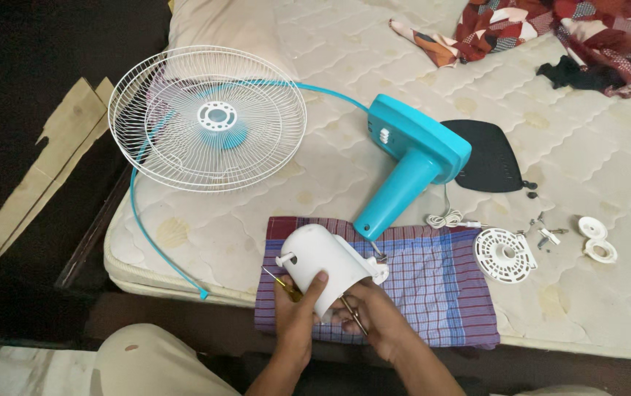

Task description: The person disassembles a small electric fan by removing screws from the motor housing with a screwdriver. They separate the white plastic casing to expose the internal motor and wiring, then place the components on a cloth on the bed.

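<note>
Person seen from above, arms bare.
Both hands (334, 312) and forearms are sleeveless; light beige trousers cover the knee.

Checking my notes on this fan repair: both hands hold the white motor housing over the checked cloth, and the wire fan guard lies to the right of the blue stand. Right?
Not quite. The head view shows the wire fan guard left of the blue stand. Both hands, left hand and right hand, do hold the white motor housing over the checked cloth.

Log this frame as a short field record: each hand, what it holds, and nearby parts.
left hand: grips white motor housing, yellow-handled screwdriver beside it
right hand: under housing, holds thin metal tool
surface: checked cloth on mattress
nearby: white fan grille, turquoise fan stand, round white plate, black cover
</note>
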